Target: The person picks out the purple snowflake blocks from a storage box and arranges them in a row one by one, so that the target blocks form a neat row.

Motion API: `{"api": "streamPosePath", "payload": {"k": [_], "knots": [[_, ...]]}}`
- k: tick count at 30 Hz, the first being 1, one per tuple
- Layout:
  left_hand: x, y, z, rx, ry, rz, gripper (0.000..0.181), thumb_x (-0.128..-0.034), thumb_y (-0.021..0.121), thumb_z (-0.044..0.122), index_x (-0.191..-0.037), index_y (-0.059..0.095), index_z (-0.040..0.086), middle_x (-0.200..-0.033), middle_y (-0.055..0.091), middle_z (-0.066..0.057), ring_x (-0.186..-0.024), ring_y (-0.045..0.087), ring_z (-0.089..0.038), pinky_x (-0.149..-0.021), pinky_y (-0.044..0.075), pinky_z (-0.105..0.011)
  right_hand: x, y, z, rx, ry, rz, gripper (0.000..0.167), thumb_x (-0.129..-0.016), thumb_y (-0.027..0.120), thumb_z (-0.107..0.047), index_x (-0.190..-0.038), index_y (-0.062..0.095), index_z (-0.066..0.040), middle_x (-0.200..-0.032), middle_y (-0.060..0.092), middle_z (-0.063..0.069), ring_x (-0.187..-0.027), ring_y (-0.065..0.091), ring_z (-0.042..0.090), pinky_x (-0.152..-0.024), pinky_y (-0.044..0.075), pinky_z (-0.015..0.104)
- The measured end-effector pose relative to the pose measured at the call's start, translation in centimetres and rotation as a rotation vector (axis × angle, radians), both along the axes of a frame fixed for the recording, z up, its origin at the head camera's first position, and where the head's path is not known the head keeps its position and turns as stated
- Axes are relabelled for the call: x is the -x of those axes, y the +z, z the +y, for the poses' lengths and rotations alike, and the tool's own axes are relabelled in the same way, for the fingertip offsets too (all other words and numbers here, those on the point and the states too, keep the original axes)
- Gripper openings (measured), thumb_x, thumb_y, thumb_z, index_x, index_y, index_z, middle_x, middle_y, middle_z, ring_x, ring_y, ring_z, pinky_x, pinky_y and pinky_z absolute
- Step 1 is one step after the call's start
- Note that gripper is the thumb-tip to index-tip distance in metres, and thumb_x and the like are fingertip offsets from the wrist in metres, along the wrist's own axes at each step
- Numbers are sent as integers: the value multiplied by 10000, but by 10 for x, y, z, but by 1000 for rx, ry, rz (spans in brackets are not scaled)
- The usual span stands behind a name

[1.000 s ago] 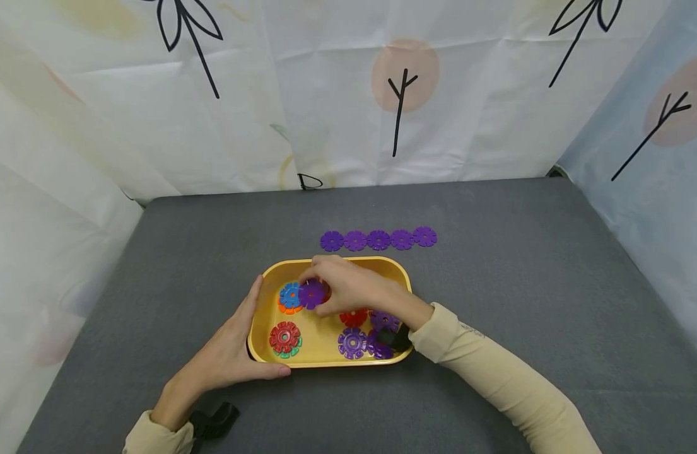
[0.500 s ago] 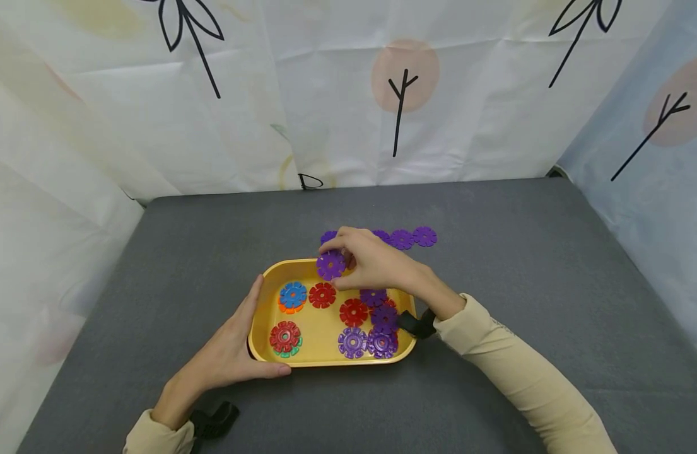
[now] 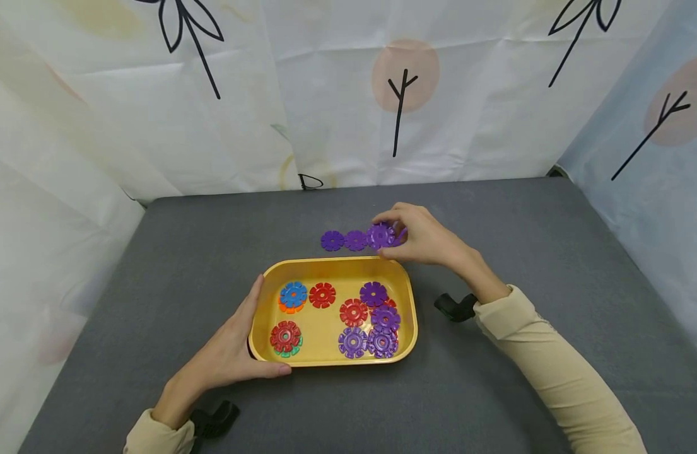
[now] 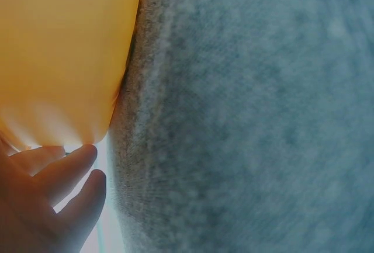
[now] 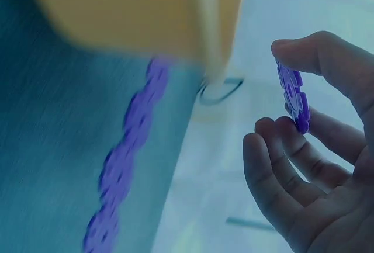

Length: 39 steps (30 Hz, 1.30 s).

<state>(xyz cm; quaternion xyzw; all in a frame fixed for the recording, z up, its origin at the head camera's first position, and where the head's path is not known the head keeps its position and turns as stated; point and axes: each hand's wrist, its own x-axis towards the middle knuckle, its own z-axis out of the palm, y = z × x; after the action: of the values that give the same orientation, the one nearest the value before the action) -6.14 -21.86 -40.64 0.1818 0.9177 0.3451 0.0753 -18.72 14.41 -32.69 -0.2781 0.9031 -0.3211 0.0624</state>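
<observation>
My right hand (image 3: 419,236) pinches a purple flower-shaped disc (image 3: 380,236) between thumb and fingertips. In the right wrist view this disc (image 5: 294,98) is seen nearly edge-on. It hangs above a row of similar purple discs (image 3: 356,240) behind the tray, hiding part of the row. My left hand (image 3: 229,353) holds the left end of a yellow tray (image 3: 320,360), its thumb along the front rim and its fingers at the left side. Fingertips (image 4: 82,159) touch the tray wall in the left wrist view.
Inside the tray, purple discs (image 3: 385,319) and red discs (image 3: 354,312) overlap at the right. A blue disc (image 3: 293,294) lies over an orange one, and a red disc (image 3: 285,336) over a green one. Grey cloth (image 3: 496,252) covers the table; a printed curtain (image 3: 337,94) stands behind.
My right hand has lifted a purple disc out of the tray and carried it up and right, over the row of discs. My left hand has stayed on the tray.
</observation>
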Motion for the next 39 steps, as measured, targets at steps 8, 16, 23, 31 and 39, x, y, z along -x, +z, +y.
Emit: {"api": "streamPosePath", "payload": {"k": [8, 16, 23, 31, 39], "knots": [[1, -1, 0, -6, 3, -7, 1463, -654, 927, 513, -1654, -92, 194, -1696, 193, -158, -1449, 403, -381, -1116, 399, -649, 20, -16, 49, -113, -141, -11, 530, -864, 796, -170, -1341, 647, 8, -1193, 623, 234, -1090, 628, 388, -904, 552, 528], [0, -1, 0, -4, 9, -17, 1456, -661, 924, 507, -1653, -97, 207, -1696, 192, -156, -1448, 407, -373, -1110, 411, -643, 33, -36, 90, -198, -247, -71, 520, -879, 789, -197, -1318, 647, 42, -1183, 572, 284, -1061, 573, 408, -894, 499, 552], [0, -2, 0, -5, 6, -15, 1450, -666, 917, 513, -1653, -100, 207, -1696, 194, -148, -1437, 419, -366, -1099, 428, -636, 40, -47, 107, -242, -261, -149, 519, -876, 788, -185, -1305, 648, 71, -1304, 620, 345, -1212, 585, 498, -1002, 486, 603], [0, 0, 1, -18, 20, -39, 1464, -647, 933, 511, -1644, -116, 289, -1704, 177, -126, -1457, 396, -341, -1118, 415, -634, 40, -48, 112, -226, -246, -254, 553, -927, 745, -160, -1390, 571, 88, -1354, 574, 379, -1243, 574, 512, -1026, 485, 608], [1, -2, 0, -14, 19, -35, 1462, -652, 929, 503, -1651, -105, 238, -1703, 175, -151, -1452, 398, -379, -1108, 412, -655, 40, -50, 111, -215, -208, -248, 522, -945, 721, -134, -1396, 569, 83, -1427, 517, 358, -1253, 556, 518, -1027, 480, 616]]}}
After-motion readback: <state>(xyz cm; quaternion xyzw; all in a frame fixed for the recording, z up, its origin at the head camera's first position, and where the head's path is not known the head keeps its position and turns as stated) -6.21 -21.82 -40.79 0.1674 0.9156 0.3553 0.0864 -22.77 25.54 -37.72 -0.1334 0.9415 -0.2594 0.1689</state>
